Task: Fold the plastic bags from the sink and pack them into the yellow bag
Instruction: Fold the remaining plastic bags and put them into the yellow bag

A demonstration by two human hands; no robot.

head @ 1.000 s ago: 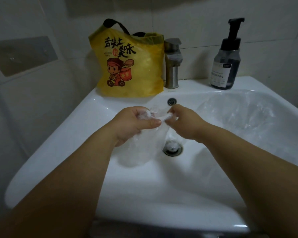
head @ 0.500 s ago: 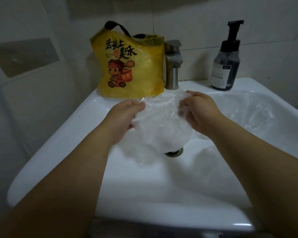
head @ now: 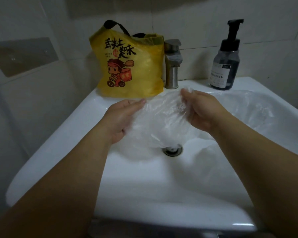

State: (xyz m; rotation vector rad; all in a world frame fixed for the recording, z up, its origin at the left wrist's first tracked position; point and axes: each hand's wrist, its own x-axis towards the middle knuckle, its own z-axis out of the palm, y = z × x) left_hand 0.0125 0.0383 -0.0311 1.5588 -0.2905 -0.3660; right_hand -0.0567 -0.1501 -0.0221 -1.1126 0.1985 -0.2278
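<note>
A clear plastic bag is stretched between my hands above the white sink, its lower end hanging down to the drain. My left hand holds the bag's left edge with its fingers nearly straight; the film hides the thumb. My right hand grips the right edge with curled fingers. The yellow bag, printed with a cartoon figure and fitted with black handles, stands upright on the sink's back rim, just beyond my left hand. Another clear plastic bag lies in the right part of the basin.
A steel tap stands right of the yellow bag. A dark pump bottle sits on the back right rim. Tiled walls close in on the left and behind.
My hands moved apart and rose from near the drain, spreading the crumpled bag into a wide sheet. The camera view shifted slightly closer.
</note>
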